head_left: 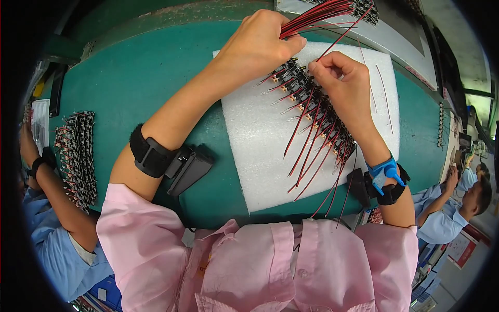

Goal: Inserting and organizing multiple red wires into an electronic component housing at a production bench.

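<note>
My left hand [262,41] is closed around a thick bundle of red and black wires [318,16] above the far edge of a white foam sheet [260,161]. Just right of it, my right hand [347,86] pinches the lower end of a single red-and-black wire [345,34] between thumb and forefinger. Under both hands a slanting row of small black circuit boards [332,122] lies on the foam. Several red and black wires [306,174] trail from that row toward my body. The exact point where the pinched wire meets the boards is hidden by my fingertips.
The foam rests on a green tabletop [119,83]. At the left is a stack of similar boards [78,158], beside a co-worker's arm [62,203]. Loose wires [384,99] lie on the foam's right side. A grey metal ledge [400,52] borders the far right.
</note>
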`<state>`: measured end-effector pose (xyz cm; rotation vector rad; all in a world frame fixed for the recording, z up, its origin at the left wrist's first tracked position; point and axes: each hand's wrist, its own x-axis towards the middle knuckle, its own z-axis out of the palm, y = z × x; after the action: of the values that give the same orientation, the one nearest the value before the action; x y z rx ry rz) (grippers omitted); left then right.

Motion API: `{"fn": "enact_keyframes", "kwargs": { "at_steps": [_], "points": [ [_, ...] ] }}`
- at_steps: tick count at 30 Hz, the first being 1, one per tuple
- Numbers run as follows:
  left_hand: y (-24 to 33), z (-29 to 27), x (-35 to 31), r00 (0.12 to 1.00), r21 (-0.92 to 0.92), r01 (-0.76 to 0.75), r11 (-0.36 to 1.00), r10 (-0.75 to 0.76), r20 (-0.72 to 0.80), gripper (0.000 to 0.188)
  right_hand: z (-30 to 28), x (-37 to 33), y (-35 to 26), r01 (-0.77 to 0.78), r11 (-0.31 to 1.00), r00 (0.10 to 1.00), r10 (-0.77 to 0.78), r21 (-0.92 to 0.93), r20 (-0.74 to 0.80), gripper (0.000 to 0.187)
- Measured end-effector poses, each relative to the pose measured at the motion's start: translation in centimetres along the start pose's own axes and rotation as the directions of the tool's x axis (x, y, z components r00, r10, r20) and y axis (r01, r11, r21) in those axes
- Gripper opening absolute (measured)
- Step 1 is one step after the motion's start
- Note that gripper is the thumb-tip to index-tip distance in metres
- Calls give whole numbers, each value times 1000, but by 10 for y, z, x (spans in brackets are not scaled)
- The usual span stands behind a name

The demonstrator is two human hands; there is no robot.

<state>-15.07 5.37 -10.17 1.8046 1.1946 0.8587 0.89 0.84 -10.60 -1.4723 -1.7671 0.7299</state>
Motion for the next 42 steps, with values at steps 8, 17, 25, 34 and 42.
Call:
{"fn": "enact_keyframes", "kwargs": {
  "at_steps": [8, 17, 25, 34, 42],
  "points": [
    [2, 0, 0, 1000, -3, 0, 1000, 0, -11, 26, -1, 0, -5, -20, 1000, 1000, 20, 19, -10, 11],
    [1, -6, -3, 1000, 1, 3, 1000, -3, -13, 26, 0, -4, -10, 123, 988, 992, -122, -96, 19, 12],
    [3, -12, -6, 998, 42, 60, 997, -61, 11, 26, 5, -5, -11, 59, 995, 998, -59, -77, 5, 13],
    [10, -23, -19, 981, 163, 88, 983, -114, 158, 26, 1, -8, -19, -73, 997, 996, 74, -26, 49, 14],
    [32, -21, -40, 982, 154, 141, 978, -157, 102, 29, -16, -13, -26, -79, 996, 993, 82, -32, 84, 15]
  ]
}}
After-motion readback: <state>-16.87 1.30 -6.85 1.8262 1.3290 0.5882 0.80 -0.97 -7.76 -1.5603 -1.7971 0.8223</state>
